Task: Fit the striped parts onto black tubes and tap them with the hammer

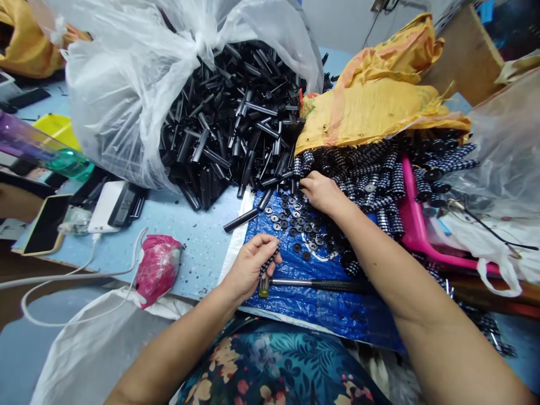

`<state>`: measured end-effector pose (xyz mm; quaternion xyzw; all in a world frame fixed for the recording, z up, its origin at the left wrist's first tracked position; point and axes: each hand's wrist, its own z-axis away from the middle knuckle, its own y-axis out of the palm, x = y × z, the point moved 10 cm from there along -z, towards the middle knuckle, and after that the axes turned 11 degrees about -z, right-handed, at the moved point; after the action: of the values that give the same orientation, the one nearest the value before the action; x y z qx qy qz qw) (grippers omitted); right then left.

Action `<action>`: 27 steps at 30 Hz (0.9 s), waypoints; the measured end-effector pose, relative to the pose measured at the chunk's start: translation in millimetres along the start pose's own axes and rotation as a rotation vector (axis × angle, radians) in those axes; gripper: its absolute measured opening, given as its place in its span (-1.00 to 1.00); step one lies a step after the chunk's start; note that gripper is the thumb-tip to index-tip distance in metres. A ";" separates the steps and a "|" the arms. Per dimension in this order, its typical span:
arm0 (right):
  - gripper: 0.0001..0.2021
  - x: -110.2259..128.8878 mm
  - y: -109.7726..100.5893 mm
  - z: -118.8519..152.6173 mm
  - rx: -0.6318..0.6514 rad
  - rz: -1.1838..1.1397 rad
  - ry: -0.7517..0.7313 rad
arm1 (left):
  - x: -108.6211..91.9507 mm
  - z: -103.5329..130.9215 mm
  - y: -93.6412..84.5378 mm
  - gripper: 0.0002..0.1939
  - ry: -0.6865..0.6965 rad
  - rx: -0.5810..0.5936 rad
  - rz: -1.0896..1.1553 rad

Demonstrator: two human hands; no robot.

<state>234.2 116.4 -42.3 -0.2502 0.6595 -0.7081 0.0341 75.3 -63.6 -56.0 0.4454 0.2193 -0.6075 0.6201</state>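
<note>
room beside pink bundle (158,267), black tubes (236,124) beyond

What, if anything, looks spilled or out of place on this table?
Black tubes spill out of the clear bag; one tube lies apart at the left edge of the blue sheet. Small discs lie loose by the right hand, seemingly unsorted.

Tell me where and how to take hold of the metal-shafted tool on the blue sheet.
Grasp the tool by its black, textured grip, coming down from above with fingers across it. It lies flat and crosswise on the blue sheet, and the grip looks thicker than the shaft. The right forearm crowds its end, so favour the shaft side.
</note>
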 end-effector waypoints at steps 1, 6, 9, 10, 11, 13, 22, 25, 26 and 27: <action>-0.76 -0.7 -0.5 -0.1 -0.004 0.005 0.008 | -0.1 -0.6 -1.0 -0.61 0.001 -0.002 0.003; -0.79 3.9 -20.6 29.3 -0.134 -0.156 0.065 | -3.3 -1.6 -11.3 -0.59 0.037 -0.017 0.019; -0.77 19.2 -25.4 70.9 -0.191 -0.734 0.104 | -5.0 0.2 -10.5 -0.58 0.050 0.012 0.012; -0.76 29.0 -18.6 84.9 -0.150 -0.983 0.119 | -4.9 1.1 -6.7 -0.58 0.047 0.039 0.004; -0.75 39.8 -10.6 98.6 -0.106 -1.192 0.143 | -4.6 2.1 -1.5 -0.58 0.040 0.072 -0.007; -0.75 60.0 3.0 121.7 -0.053 -1.494 0.184 | -3.6 4.6 10.7 -0.59 0.027 0.138 -0.033; -0.76 74.1 8.4 156.0 -0.043 -1.605 0.171 | 1.0 17.7 28.5 -0.61 0.048 0.209 -0.141; -0.79 77.1 -1.6 159.8 -0.055 -1.539 0.124 | 2.9 21.3 28.4 -0.63 0.056 0.212 -0.171; -0.80 79.0 -4.6 161.0 -0.056 -1.515 0.106 | 3.1 22.2 28.6 -0.63 0.061 0.215 -0.183; -0.81 80.9 -7.1 162.0 -0.056 -1.492 0.090 | 3.1 22.9 29.0 -0.63 0.066 0.218 -0.195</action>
<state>230.3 -61.8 -9.6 -0.6026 0.3333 -0.5358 -0.4886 97.1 -88.0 -38.7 0.5063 0.2144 -0.6703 0.4984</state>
